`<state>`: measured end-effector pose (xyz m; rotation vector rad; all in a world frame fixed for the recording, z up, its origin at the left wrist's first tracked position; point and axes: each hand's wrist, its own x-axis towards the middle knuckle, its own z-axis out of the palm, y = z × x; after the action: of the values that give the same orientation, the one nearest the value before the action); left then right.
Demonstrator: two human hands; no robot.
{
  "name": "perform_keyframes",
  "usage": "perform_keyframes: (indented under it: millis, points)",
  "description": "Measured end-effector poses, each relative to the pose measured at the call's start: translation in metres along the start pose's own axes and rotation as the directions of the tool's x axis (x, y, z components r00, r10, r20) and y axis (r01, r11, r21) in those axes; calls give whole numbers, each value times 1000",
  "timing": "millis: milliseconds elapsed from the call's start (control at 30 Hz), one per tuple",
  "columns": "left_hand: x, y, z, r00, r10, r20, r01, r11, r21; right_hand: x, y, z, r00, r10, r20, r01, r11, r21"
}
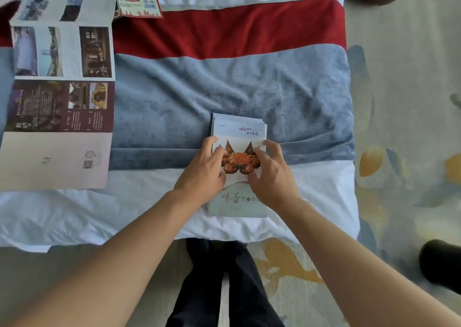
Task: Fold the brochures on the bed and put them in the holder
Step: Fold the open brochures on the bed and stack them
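Two bare hands press a folded brochure at the bed's near edge.
Left hand (203, 168) and right hand (272, 174), fingers spread, flatten the pale-blue crab-printed paper brochure (239, 202) on the white sheet (74, 214); a long unfolded photo brochure (59, 97) lies far left.

The bed (74, 214) bears a folded brochure (239, 132) and unfolded brochures (62, 77).

Bare forearms (129, 259), dark trousers (212, 289)

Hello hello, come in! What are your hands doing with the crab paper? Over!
Left hand and right hand both pressing the folded crab brochure on the bed. Long unfolded brochure waiting at left. No holder in view.
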<state>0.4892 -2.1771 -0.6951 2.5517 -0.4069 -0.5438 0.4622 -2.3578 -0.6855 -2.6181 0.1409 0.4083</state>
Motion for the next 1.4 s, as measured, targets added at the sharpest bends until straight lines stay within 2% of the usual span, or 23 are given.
perform_keyframes:
  millis: [133,300,467,600,733,933,1100,1167,1400]
  points:
    - [-3,4,9,999,33,41,-37,996,82,-2,3,4,1000,-19,14,19,998,-53]
    - [-1,7,15,1000,27,-9,-25,985,168,0,4,6,999,-40,8,41,996,-83]
    - [-4,3,21,1000,24,2,-23,943,333,-1,8,12,996,-70,58,78,983,-164]
    - [-9,0,22,999,41,30,-49,935,350,-2,11,15,997,-71,40,79,968,-238]
    - [-5,1,24,992,82,97,-111,931,349,3,12,13,986,-142,88,160,949,-272]
    - [7,3,28,989,8,145,-56,941,335,14,11,17,977,-119,177,171,933,-318]
    - [6,-1,35,980,-20,198,-51,935,352,37,-1,11,988,-134,70,150,922,-357]
    - [7,-5,33,973,-8,229,-80,924,373,47,-5,11,989,-120,81,142,916,-376]
    - [10,-3,31,978,17,209,-100,912,398,65,-6,10,988,-105,115,145,884,-444]
